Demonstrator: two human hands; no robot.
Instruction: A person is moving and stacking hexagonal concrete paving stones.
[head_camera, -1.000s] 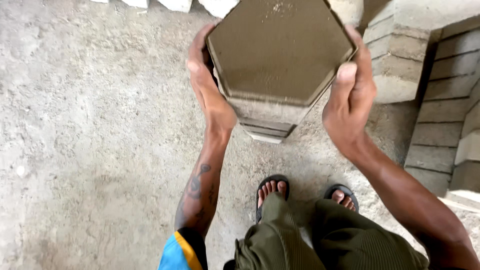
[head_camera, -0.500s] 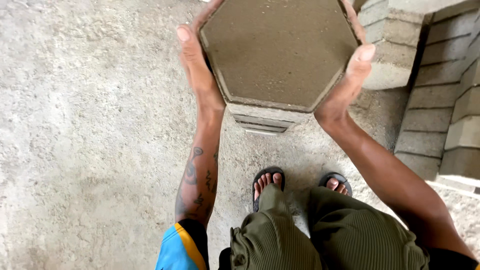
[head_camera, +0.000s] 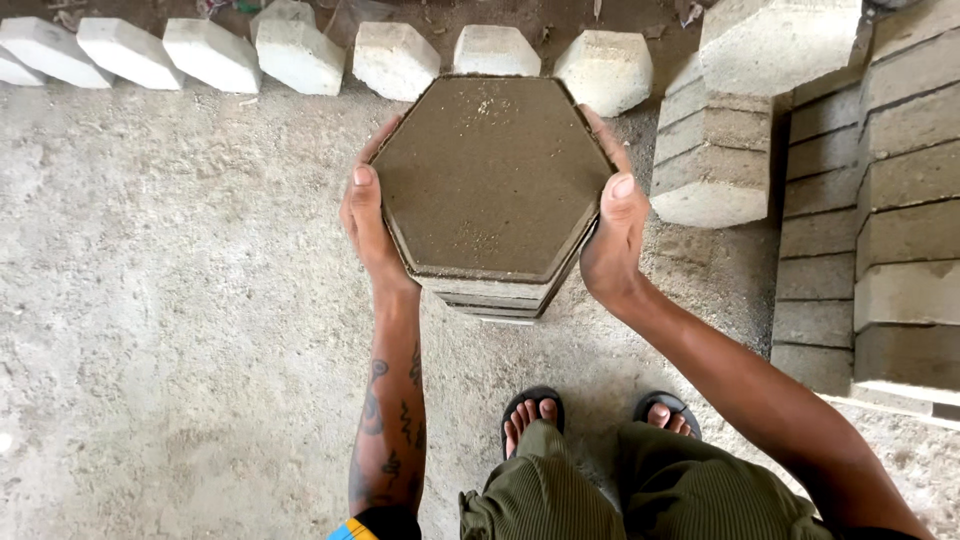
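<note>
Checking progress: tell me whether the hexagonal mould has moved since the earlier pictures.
Cannot tell: the hexagonal mould sits lower in view, but the stacked blocks shifted too, so the camera moved.

Both hands' fingers (head_camera: 372, 150) vanish under the hexagonal mould (head_camera: 492, 180); stacked blocks (head_camera: 890, 200) run off-frame.

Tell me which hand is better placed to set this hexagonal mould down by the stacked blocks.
Probably the right hand: it grips the hexagonal mould on the side facing the stacked blocks. The left hand holds the far side, toward open floor.
</note>
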